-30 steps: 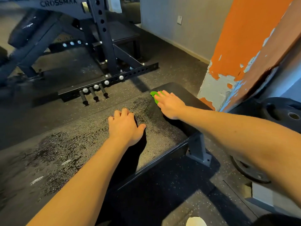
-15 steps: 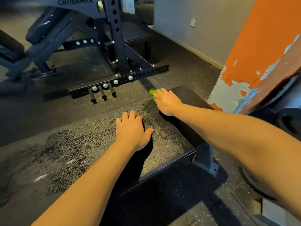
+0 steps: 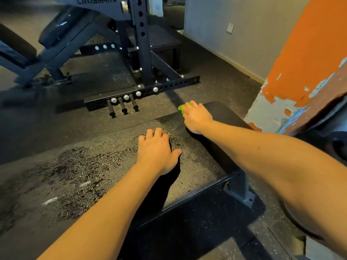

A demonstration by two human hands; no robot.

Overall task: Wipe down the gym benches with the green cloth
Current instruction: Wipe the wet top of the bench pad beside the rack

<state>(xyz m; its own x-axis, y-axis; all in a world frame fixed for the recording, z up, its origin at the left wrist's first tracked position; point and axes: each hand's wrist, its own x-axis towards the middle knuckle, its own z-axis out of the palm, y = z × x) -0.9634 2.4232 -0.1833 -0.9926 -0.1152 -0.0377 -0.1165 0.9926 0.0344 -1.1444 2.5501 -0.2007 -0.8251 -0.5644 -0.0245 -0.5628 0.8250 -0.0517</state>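
Note:
A black padded gym bench (image 3: 78,177) stretches across the view, its surface speckled with wet patches. My right hand (image 3: 196,117) presses the green cloth (image 3: 181,107) flat against the bench's far edge; only a small bit of cloth shows past my fingertips. My left hand (image 3: 156,150) rests on the middle of the pad with fingers bent at the knuckles and thumb out to the right, holding nothing.
A black rack base (image 3: 142,91) with three pegs lies on the floor beyond the bench. Another bench frame (image 3: 56,40) stands at the back left. An orange and grey pillar (image 3: 293,72) rises on the right, with a weight plate (image 3: 338,147) beside it.
My right hand has slid the green cloth a little farther toward the bench's far edge. The left hand stays in place on the pad. The view has shifted slightly.

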